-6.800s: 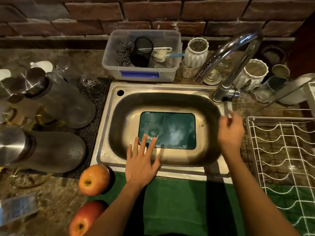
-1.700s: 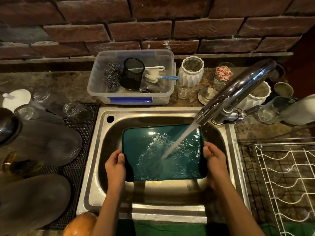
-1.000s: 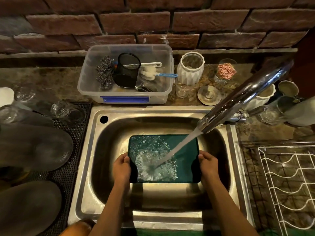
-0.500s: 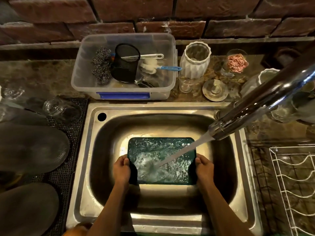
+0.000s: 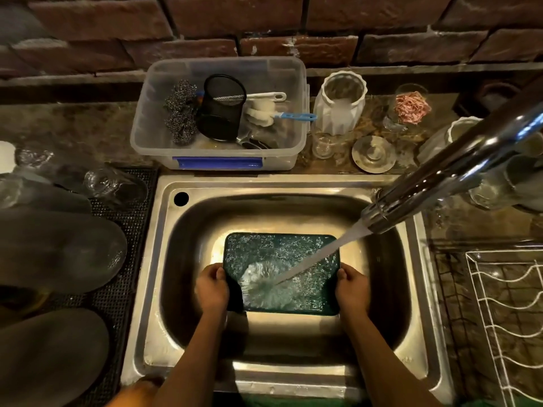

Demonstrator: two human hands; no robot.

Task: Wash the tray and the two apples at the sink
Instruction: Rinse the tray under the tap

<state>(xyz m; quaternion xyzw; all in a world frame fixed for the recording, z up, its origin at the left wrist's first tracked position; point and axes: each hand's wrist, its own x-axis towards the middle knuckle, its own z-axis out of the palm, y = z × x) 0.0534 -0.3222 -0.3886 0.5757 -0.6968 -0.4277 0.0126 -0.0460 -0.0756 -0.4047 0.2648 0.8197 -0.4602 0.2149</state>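
From the head view, the tray [image 5: 282,274] sits low in the sink [image 5: 164,259], held flat by its short ends so the stream from the tap [image 5: 458,171] lands on its inside and spreads across it, probably to rinse it. The left hand [image 5: 212,289] and right hand [image 5: 352,289] each clamp an edge, fingers [image 5: 217,273] curled tight over the rim. One apple [image 5: 138,390] peeks in on the surface at the bottom edge; the other is out of sight.
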